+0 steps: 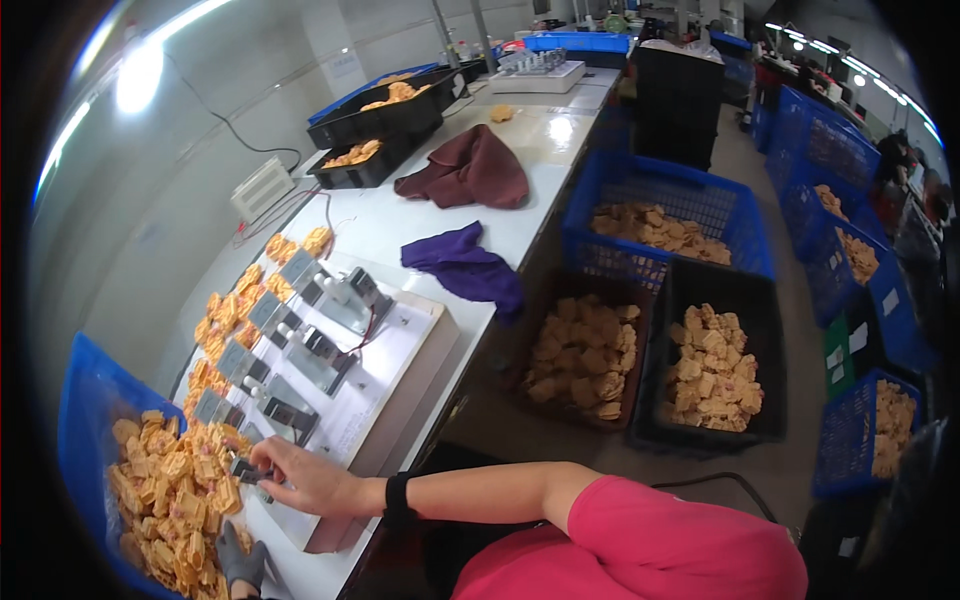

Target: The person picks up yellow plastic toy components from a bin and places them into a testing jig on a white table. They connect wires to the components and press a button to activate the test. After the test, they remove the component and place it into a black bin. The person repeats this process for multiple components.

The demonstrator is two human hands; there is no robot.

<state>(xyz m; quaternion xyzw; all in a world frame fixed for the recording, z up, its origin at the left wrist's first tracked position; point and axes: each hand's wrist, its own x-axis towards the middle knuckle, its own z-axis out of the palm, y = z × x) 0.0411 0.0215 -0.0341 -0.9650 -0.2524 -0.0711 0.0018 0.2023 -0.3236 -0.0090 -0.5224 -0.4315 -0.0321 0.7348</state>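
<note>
My right hand (300, 478), bare with a black band at the wrist, has its fingers closed around a small grey metal clamp (246, 470) at the near end of a white bench fixture (400, 395). Several similar clamps (318, 358) with white knobs stand in a row along the fixture. My left hand (240, 562), in a grey glove, is at the lower left with finger and thumb apart. It lies beside a heap of small orange-tan pieces (165, 480), and one seems to show between finger and thumb. The heap fills a blue bin (85, 400).
More orange pieces (235, 305) lie behind the fixture. Along the white table (560, 130) are a purple cloth (465, 262), a brown cloth (470, 165) and black trays (355, 165). Blue crates (665, 180) and a dark bin (710, 445) of pieces stand on the right.
</note>
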